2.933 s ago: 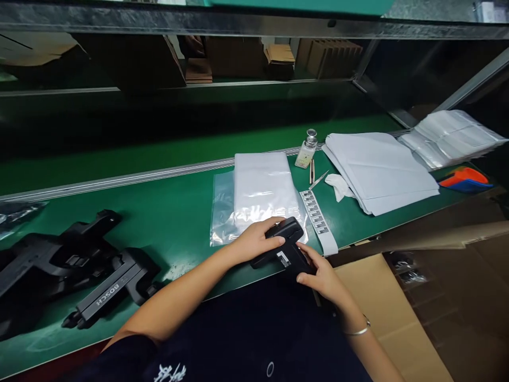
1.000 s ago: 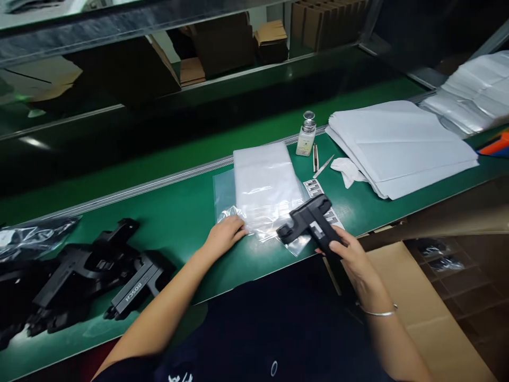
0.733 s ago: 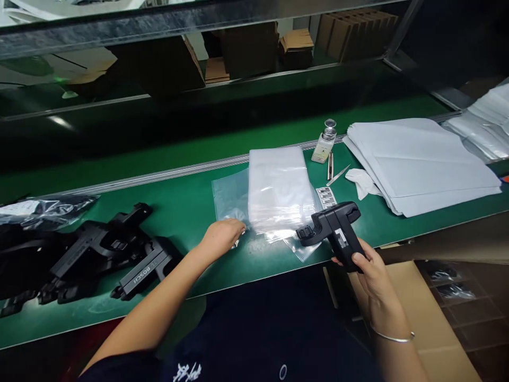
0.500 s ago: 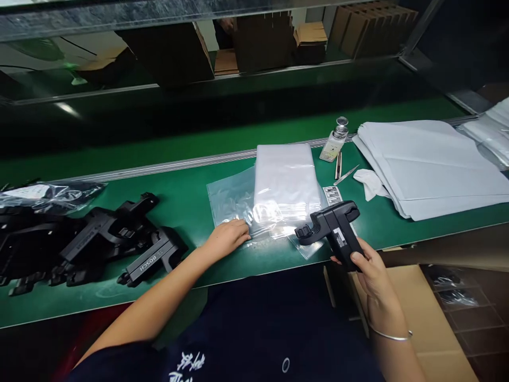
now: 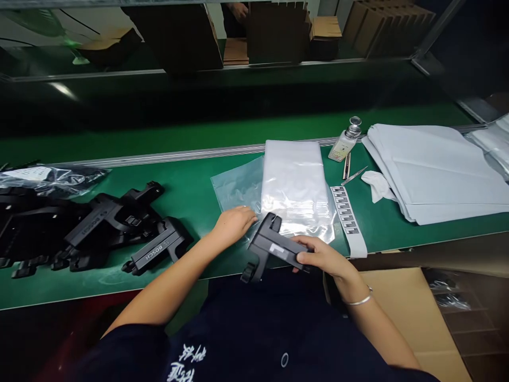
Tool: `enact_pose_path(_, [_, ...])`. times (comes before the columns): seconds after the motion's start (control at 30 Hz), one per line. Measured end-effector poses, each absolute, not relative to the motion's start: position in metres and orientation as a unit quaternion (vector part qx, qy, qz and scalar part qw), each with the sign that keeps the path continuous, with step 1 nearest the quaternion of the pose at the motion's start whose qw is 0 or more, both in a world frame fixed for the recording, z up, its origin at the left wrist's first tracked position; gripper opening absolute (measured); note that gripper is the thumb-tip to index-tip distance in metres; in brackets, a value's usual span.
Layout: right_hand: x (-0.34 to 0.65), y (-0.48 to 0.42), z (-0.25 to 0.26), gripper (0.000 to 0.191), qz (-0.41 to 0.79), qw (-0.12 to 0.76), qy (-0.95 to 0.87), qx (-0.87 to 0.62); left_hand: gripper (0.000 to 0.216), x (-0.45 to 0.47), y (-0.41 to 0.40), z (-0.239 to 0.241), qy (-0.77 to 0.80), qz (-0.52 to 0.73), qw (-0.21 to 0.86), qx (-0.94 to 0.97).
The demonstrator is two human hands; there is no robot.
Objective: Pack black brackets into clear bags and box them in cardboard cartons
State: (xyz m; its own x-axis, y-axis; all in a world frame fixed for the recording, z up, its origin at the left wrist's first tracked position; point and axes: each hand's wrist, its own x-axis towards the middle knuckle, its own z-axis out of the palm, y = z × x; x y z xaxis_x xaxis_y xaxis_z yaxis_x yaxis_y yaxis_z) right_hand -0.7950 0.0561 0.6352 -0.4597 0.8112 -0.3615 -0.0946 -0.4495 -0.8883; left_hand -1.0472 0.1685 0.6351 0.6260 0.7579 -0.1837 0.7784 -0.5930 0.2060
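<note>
My right hand (image 5: 322, 257) is wrapped round the long body of a black T-shaped plastic device (image 5: 284, 249), tilted with its crosspiece to the left. A white label shows on its upper side. The crosspiece reaches near the fingertips of my left hand (image 5: 235, 224). Those fingers are pressed together at the open edge of a clear plastic bag (image 5: 238, 185) lying flat on the bench. Beside it lies a stack of clear bags (image 5: 294, 175), partly over that bag. A strip of black-and-white stickers (image 5: 345, 215) lies to the right of the stack.
Several similar black devices (image 5: 157, 249), marked BOSCH, crowd the left of the green bench (image 5: 186, 193). On the right are a pump bottle (image 5: 344, 143), tweezers (image 5: 355, 175), a crumpled white cloth (image 5: 376, 184) and white sheets (image 5: 441, 170). A cardboard box (image 5: 413, 307) stands below the front edge.
My right hand has carried the black device leftward and turned it, so its crosspiece now points left near my left hand. The sticker strip is uncovered. My left hand stays at the bag.
</note>
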Motion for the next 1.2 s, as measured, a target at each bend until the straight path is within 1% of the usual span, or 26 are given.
enact_pose_path(0.07, [-0.805, 0.066, 0.629, 0.047, 0.770, 0.261, -0.426, -0.398, 0.029, -1.049, 0.168, 0.636, 0.422, -0.043, 0.131, 0.896])
enact_pose_path(0.13, [-0.810, 0.073, 0.621, 0.047, 0.775, 0.251, -0.407, -0.413, 0.029, -1.054, 0.165, 0.637, 0.412, -0.037, 0.122, 0.902])
enact_pose_path(0.27, [-0.810, 0.076, 0.609, 0.053, 0.721, 0.320, -0.346, -0.507, 0.027, -1.065, 0.160, 0.637, 0.388, 0.014, 0.125, 0.913])
enact_pose_path(0.33, [-0.808, 0.076, 0.608, 0.055, 0.700, 0.342, -0.342, -0.525, 0.027, -1.069, 0.159, 0.637, 0.377, 0.043, 0.137, 0.915])
enact_pose_path(0.5, [-0.803, 0.077, 0.613, 0.048, 0.691, 0.341, -0.359, -0.527, 0.030, -1.073, 0.160, 0.641, 0.343, 0.054, 0.152, 0.925])
enact_pose_path(0.63, [-0.811, 0.076, 0.611, 0.053, 0.641, 0.366, -0.376, -0.560, 0.028, -1.063, 0.158, 0.647, 0.331, 0.066, 0.198, 0.920])
enact_pose_path(0.7, [-0.817, 0.076, 0.611, 0.053, 0.613, 0.359, -0.418, -0.566, 0.027, -1.055, 0.156, 0.650, 0.310, 0.082, 0.204, 0.925])
enact_pose_path(0.77, [-0.819, 0.076, 0.611, 0.052, 0.624, 0.354, -0.429, -0.549, 0.028, -1.051, 0.155, 0.653, 0.290, 0.099, 0.186, 0.934])
enact_pose_path(0.87, [-0.815, 0.076, 0.611, 0.051, 0.675, 0.376, -0.330, -0.542, 0.030, -1.055, 0.156, 0.658, 0.283, 0.113, 0.149, 0.941])
enact_pose_path(0.97, [-0.815, 0.076, 0.607, 0.053, 0.669, 0.406, -0.260, -0.566, 0.029, -1.055, 0.157, 0.661, 0.273, 0.132, 0.140, 0.943])
enact_pose_path(1.1, [-0.831, 0.080, 0.602, 0.058, 0.555, 0.447, -0.370, -0.596, 0.030, -1.031, 0.153, 0.662, 0.239, 0.147, 0.121, 0.952])
enact_pose_path(1.13, [-0.835, 0.080, 0.602, 0.058, 0.545, 0.455, -0.384, -0.591, 0.030, -1.024, 0.151, 0.662, 0.228, 0.147, 0.112, 0.956])
enact_pose_path(1.2, [-0.839, 0.082, 0.605, 0.060, 0.583, 0.460, -0.357, -0.567, 0.030, -1.016, 0.145, 0.663, 0.205, 0.163, 0.092, 0.961])
